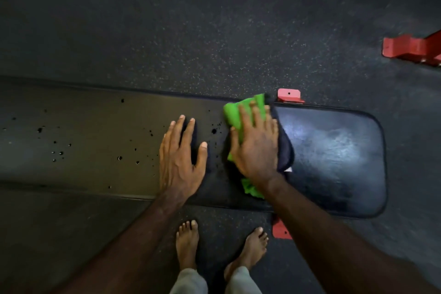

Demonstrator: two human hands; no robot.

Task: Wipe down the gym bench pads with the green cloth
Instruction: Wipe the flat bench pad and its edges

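Mid-wipe: right hand (256, 148), fingers flat, pressed the green cloth (241, 114) onto the bench pad (334, 150); left hand (180, 157) rested open. Next, droplets at 9 o'clock likely needed sweeping.

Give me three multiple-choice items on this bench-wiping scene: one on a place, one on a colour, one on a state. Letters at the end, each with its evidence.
1. Where does the left hand rest?
A. On the long bench pad
B. On the floor
C. On the red bracket

2. What colour are the frame brackets that show beside the pads?
A. Blue
B. Red
C. Yellow

3. How does the right hand meet the green cloth?
A. Lifted clear above it
B. Pinching one corner in the air
C. Laid flat on it, fingers spread, pressing it to the pad

Answers:
1 A, the palm and straight fingers lie on the pad to the left of the cloth.
2 B, the brackets at the far and near edges are red.
3 C, the hand covers the cloth where the long pad meets the short pad.
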